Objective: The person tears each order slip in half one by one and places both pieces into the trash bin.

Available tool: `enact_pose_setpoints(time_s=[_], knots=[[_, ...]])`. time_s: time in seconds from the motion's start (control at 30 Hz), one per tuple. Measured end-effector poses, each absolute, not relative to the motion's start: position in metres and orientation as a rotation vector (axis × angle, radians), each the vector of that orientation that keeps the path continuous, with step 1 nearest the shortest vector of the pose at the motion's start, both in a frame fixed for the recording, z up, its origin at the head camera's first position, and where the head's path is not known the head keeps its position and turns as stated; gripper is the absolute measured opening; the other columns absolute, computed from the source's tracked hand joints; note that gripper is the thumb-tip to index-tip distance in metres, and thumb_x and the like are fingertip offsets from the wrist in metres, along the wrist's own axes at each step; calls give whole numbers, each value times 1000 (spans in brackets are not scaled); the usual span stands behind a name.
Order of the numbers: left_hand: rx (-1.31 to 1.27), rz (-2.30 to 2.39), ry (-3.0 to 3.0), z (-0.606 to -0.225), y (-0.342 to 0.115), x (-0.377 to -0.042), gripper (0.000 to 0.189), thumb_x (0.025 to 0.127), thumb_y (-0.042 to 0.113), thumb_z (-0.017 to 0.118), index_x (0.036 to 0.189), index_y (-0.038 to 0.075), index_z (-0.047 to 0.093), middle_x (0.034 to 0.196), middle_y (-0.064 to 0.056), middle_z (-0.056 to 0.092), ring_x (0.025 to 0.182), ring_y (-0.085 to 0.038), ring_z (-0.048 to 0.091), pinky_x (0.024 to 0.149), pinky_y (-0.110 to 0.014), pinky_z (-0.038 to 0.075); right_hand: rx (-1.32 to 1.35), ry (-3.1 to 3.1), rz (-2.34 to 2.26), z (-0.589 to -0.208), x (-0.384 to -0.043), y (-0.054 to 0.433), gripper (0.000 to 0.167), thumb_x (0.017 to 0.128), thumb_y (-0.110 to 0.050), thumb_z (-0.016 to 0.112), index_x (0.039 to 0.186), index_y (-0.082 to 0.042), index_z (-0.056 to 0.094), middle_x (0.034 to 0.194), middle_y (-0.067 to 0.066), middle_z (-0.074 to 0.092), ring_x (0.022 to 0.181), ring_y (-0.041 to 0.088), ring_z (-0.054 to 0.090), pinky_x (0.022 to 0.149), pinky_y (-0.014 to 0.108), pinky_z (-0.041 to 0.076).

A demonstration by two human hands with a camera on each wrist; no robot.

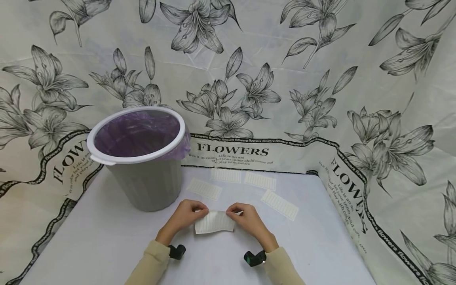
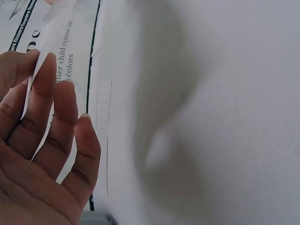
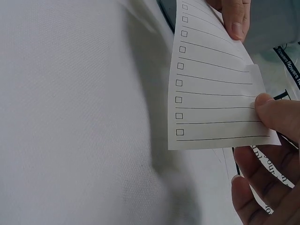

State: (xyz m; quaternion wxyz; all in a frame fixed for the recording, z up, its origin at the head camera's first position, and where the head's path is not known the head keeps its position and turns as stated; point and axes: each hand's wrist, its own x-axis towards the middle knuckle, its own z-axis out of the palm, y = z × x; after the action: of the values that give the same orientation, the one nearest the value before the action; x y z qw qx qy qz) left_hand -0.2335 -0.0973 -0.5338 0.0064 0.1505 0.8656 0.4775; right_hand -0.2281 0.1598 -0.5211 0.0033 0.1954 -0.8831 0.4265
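Held up between both hands is a slip of lined checklist paper point(image 1: 214, 222), printed with small checkboxes and ruled lines, as the right wrist view shows. My left hand point(image 1: 187, 213) pinches one upper corner between thumb and fingers. At the opposite upper corner my right hand point(image 1: 247, 217) pinches it the same way, its thumb point(image 3: 276, 112) on the printed face. The sheet bows slightly and hangs over the white tabletop. In the left wrist view, the left hand point(image 2: 47, 126) has the paper edge-on, with its other fingers loosely bent.
Several similar lined slips, among them one at the right point(image 1: 280, 204) and one at the left point(image 1: 204, 189), lie flat beyond the hands. A grey bin point(image 1: 149, 186) with a white rim and purple liner stands left. Flower-printed cloth point(image 1: 231, 118) walls the table's back and sides.
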Motion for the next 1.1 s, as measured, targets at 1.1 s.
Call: enact_pose_setpoints(time_s=[1.1], knots=[[415,1579,2653,-537,-103,-232,15,95,20,75,96,6,79,91,-4,77,75,-10,63,63,-22,51,615,-2743,1303,-521,-225,162,5,95,-18,75,94,-15,78,92,-3,77,81,6,64,72,22,54]])
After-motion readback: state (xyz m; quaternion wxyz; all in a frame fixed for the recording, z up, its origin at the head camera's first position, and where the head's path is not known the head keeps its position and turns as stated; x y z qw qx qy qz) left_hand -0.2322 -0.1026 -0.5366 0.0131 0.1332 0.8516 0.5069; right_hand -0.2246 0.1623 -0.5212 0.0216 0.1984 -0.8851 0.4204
